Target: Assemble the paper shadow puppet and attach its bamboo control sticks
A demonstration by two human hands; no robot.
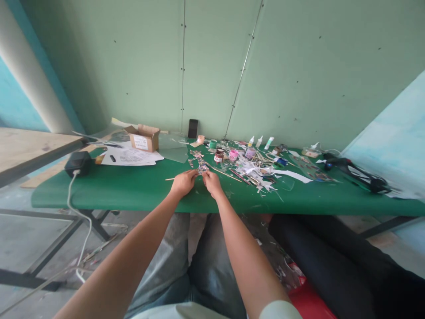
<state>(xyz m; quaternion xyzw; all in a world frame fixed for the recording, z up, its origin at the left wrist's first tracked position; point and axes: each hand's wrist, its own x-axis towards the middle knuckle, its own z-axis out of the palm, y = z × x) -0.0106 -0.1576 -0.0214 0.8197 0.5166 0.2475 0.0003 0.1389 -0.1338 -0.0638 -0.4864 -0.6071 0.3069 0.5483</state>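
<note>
My left hand (pixel 183 182) and my right hand (pixel 211 182) meet near the table's front edge, fingers closed and pinching. Between them is a small grey, patterned cut-out piece (pixel 202 168), too small to make out fully. Similar cut-out pieces (pixel 196 153) lie just beyond my fingers. The tip of a thin wooden stick (pixel 169 179) shows at the left of my left hand, its other part hidden. A longer thin stick (pixel 226 174) lies to the right of my right hand. Past it stand a dark red-brown paint jar (pixel 218 156) and a pink paint jar (pixel 233 155).
Paper scraps (pixel 254 168) and brushes heap at the right on the green table (pixel 133 190). A cardboard box (pixel 145 138), printed sheets (pixel 129 155) and a black power adapter (pixel 78 163) lie left. A phone (pixel 193 128) leans on the wall. Another person's dark-clothed leg (pixel 318 252) is at right.
</note>
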